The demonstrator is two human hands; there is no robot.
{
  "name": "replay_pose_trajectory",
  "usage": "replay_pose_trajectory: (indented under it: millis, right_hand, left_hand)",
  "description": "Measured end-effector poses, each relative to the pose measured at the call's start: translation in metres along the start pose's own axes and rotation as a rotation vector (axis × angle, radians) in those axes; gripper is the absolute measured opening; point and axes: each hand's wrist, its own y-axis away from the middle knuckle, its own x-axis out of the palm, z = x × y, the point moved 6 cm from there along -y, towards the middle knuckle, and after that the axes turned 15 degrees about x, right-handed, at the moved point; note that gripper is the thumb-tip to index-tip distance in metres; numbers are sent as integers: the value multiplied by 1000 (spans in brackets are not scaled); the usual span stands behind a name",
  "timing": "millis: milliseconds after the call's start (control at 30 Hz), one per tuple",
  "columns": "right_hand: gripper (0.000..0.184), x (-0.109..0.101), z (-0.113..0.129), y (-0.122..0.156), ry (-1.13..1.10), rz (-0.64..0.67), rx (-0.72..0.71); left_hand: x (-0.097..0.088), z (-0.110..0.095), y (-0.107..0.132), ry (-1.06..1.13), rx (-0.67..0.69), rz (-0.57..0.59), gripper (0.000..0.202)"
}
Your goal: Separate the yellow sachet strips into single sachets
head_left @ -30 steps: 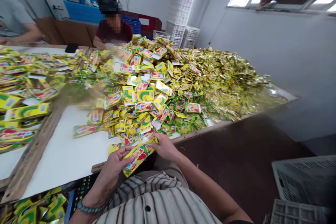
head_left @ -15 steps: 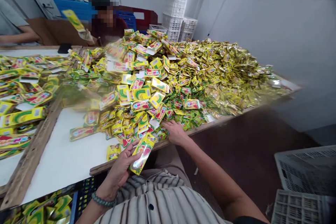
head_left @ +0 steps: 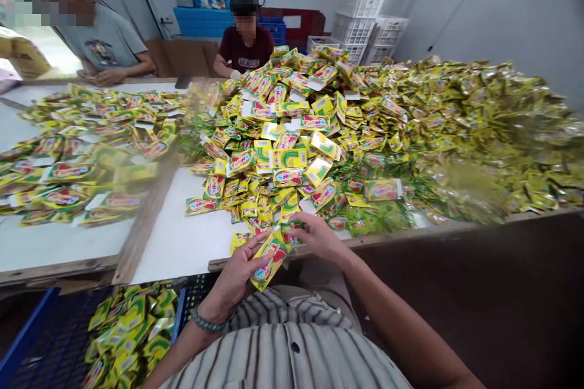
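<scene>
My left hand point(head_left: 237, 276) grips a flat yellow carton point(head_left: 272, 260) with red and green print, tilted over the table's front edge. At the carton's upper end my right hand point(head_left: 320, 237) pinches a small green sachet point(head_left: 290, 233), partly covered by the fingers. I cannot tell whether the sachet is inside the carton or just against its end. Just beyond both hands rises a heap of yellow cartons point(head_left: 289, 158), with small yellow sachets point(head_left: 255, 203) and green sachets point(head_left: 371, 219) around its foot.
Filled-looking cartons point(head_left: 68, 170) lie left of a wooden divider point(head_left: 148, 219). Below the table edge, a blue crate point(head_left: 41, 331) holds more yellow packs point(head_left: 132, 331). A large sachet pile point(head_left: 456, 115) spreads rightward. Two people sit across the table; white crates point(head_left: 360, 9) are stacked behind.
My right hand has come from the green sachets to the carton's upper end, now with a sachet in its fingers. The camera view has swung left. The co-worker's raised carton is gone from view.
</scene>
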Motion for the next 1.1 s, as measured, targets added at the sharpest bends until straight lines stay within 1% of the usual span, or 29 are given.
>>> replay_pose_trajectory:
  millis: [67,133,167,233,300,367,500,567,633,700,767,833,900,967,1000,1100]
  right_hand:
    - [12,16,11,-2,71,156,-19]
    - [11,27,13,0,143,301,2]
    - [12,29,11,0,164,344,23]
    - [19,31,4,-4,170,385,78]
    - [21,36,-2,-12,215,419,66]
    - [20,41,-4,-19,292,404,31]
    - [18,45,9,-19,474,272,-2]
    - [15,44,18,-15,513,210,8]
    - [13,45,26,-13,500,190,22]
    - [17,49,31,-10,441,228,-1]
    - [21,50,33,-9,333,241,9]
    - [24,47,30,-9,170,210,58]
    - [22,43,26,-8,25,154,90]
    - [19,41,22,-6,-44,90,89]
    - [20,41,20,-5,-71,83,93]
    - [30,45,15,-1,-176,151,135]
  left_hand:
    - [0,-1,6,-17,13,53,59]
    - [0,-1,14,-19,35,90,55]
    - [0,-2,17,-21,55,102,54]
    - [-2,-4,20,-46,104,114,54]
    - [-6,-6,18,-79,141,105,55]
    - [-10,-9,15,-98,172,88,56]
    - [-13,-11,16,-136,224,61,54]
    - [-16,-9,18,-125,211,41,54]
    - [-18,-6,19,-69,170,35,55]
    - [-19,-3,18,-6,115,32,53]
    - [-20,-2,18,36,61,1,52]
    - [-21,-3,18,70,16,-49,56]
    - [-21,-5,18,104,-3,-103,58]
    - [-21,-9,18,132,-3,-150,58]
    - [-22,-11,18,144,-2,-166,57]
    - [-21,-14,18,170,-18,-171,57]
